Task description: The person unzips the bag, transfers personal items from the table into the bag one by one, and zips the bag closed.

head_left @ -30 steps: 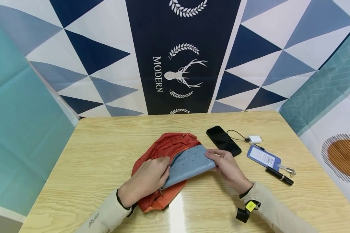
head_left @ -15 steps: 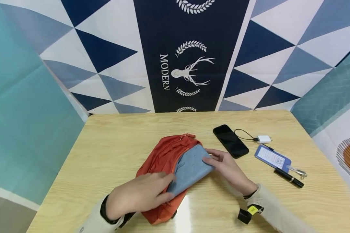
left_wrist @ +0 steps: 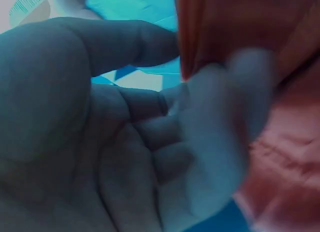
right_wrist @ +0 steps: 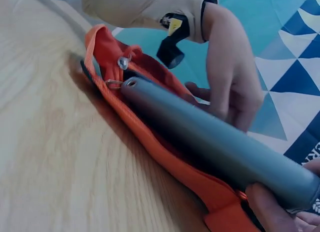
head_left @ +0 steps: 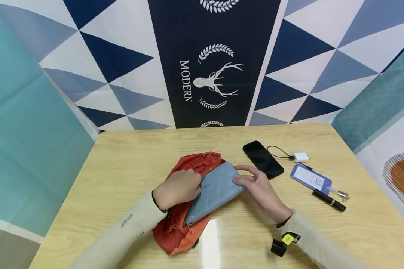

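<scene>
A red-orange zip bag [head_left: 171,237] lies on the table, its mouth facing right. Part-way inside its opening sits a flat blue-grey case [head_left: 215,192] with an embossed surface. My left hand [head_left: 181,188] grips the bag's upper opening edge; in the left wrist view its thumb and curled fingers meet at the orange fabric [left_wrist: 290,167]. My right hand [head_left: 260,188] pinches the case's outer end, thumb on top and fingers beneath. From the right wrist, the case's rounded edge [right_wrist: 215,137] and small eyelet show between the bag's orange sides [right_wrist: 150,142]. The inserted part is hidden.
At the right lie a black phone [head_left: 263,159], a white charger plug [head_left: 301,157] with a thin black cable, a blue card holder [head_left: 309,177] with a clip, and a black pen [head_left: 329,200]. A patterned cloth backdrop [head_left: 118,56] stands behind the table.
My left hand has let go of the lower opening edge, moved up and taken hold of the upper edge. The right hand keeps its pinch on the case.
</scene>
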`<state>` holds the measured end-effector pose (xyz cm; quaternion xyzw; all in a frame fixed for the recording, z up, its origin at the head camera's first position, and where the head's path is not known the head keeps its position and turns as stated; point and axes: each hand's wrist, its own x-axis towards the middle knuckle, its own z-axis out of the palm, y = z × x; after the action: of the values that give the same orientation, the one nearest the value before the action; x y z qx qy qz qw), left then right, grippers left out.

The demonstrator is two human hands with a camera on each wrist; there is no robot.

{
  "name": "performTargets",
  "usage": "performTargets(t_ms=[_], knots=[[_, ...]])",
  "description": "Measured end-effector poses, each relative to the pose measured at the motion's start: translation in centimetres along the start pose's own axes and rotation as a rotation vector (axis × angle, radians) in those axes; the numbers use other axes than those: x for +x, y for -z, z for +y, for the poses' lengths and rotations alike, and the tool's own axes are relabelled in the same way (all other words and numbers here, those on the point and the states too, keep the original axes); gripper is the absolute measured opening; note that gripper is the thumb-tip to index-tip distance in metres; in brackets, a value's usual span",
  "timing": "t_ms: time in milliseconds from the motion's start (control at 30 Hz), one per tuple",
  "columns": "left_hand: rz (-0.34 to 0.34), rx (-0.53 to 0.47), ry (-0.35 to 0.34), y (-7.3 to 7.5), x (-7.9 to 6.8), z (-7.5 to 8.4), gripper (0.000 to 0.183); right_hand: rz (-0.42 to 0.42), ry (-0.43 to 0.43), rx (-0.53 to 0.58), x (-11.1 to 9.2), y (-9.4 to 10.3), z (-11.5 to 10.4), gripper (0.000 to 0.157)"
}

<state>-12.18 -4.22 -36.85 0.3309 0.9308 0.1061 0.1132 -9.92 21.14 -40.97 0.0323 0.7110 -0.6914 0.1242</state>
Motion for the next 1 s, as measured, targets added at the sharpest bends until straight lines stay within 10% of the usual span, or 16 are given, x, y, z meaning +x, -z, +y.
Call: performTargets(t_ms=[367, 600, 1000], knots=[[0.132, -0.122, 0.001, 0.4, 0.1, -0.6, 0.025, 0.019, 0.072, -0.025, -0.1, 0.5, -1.0, 0.04], [0.192, -0.074, -0.064, 0.3, 0.3, -0.1, 0.017, -0.185, 0.184, -0.145, -0.6, -0.8, -0.1, 0.042], [0.15, -0.087, -0.106, -0.3, 0.4, 0.5, 0.011, -0.281, 0.056, 0.002, -1.0, -1.6, 1.0, 0.048]])
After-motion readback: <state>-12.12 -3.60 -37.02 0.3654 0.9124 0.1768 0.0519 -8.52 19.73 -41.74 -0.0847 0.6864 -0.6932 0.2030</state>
